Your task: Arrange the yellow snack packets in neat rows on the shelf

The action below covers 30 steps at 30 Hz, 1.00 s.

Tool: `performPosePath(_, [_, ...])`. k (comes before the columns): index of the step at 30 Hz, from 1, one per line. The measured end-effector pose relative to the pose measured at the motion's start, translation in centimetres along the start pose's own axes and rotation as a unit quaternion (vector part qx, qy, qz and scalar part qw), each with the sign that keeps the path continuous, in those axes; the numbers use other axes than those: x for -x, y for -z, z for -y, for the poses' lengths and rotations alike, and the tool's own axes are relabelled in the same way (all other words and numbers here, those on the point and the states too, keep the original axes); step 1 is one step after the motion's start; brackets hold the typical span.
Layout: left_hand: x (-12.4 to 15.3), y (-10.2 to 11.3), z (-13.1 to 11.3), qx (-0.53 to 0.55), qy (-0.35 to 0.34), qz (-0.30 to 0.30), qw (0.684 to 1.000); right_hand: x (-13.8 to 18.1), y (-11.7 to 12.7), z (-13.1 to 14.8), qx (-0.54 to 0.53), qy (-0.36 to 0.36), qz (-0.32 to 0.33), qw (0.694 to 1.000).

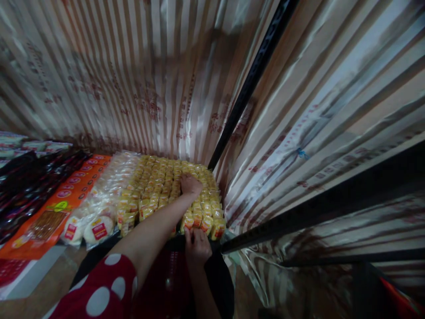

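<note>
Striped foil backdrop; left hand pressed flat on yellow packets; right hand pinched front-edge packet, risking toppling its row.

Small yellow snack packets lie packed flat in tight rows, filling the shelf corner beside the striped curtain.

Shelf: small packets in rows at the right end, against the curtain behind and beside. Left of them, round cakes in bags; further left, flat packets. Left hand on the small packets; right hand at their front edge.
</note>
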<state>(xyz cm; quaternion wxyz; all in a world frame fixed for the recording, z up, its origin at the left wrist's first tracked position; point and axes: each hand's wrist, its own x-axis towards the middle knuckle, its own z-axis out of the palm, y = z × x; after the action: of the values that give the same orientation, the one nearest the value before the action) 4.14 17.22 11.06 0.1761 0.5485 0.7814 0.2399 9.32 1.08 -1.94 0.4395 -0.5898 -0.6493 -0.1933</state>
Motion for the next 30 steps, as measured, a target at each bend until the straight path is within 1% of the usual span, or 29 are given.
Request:
performPosePath(3, [-0.5,-0.5,-0.2,-0.003,-0.009,0.009,1.0,0.1,0.0,0.0,0.003,-0.005,0.003,1.0])
performPosePath(6, [-0.2,-0.7,0.0,-0.008,-0.026,0.012,1.0,0.0,0.0,0.1,0.007,-0.005,0.0,1.0])
performPosePath(7, [0.0,-0.6,0.2,-0.015,-0.039,0.012,0.999,-0.1,0.1,0.2,0.008,-0.004,-0.002,1.0])
performPosePath(10, [0.4,0.1,0.8,-0.052,-0.105,0.009,0.993,-0.3,0.1,0.1,0.007,0.003,-0.002,1.0])
performPosePath(12, [0.3,0.7,1.1,-0.075,-0.135,0.003,0.988,-0.2,0.1,0.0,0.006,0.008,-0.002,1.0])
performPosePath(15, [-0.6,1.0,1.6,-0.088,-0.134,-0.022,0.987,-0.1,0.0,-0.2,0.001,0.014,0.003,1.0])
performPosePath(18, [-1.6,0.5,2.0,-0.102,-0.153,-0.037,0.982,0.0,0.0,-0.2,0.0,0.013,0.01,1.0])
performPosePath(21, [-2.1,-0.4,2.2,-0.104,-0.162,-0.034,0.981,-0.1,0.1,0.1,0.007,-0.003,0.02,1.0])
performPosePath(24, [-2.0,-1.0,2.3,-0.098,-0.16,-0.014,0.982,-0.1,0.2,0.2,0.008,-0.012,0.022,1.0])
performPosePath(27, [-1.9,-0.7,2.5,-0.104,-0.193,0.005,0.976,0.0,0.1,0.0,-0.003,0.003,0.016,1.0])
performPosePath(28, [-2.0,-0.4,2.7,-0.109,-0.205,0.004,0.973,0.0,0.0,-0.1,-0.004,0.005,0.017,1.0])
performPosePath(30, [-2.5,0.3,3.0,-0.116,-0.219,-0.017,0.969,0.2,-0.1,-0.3,-0.003,0.006,0.024,1.0])
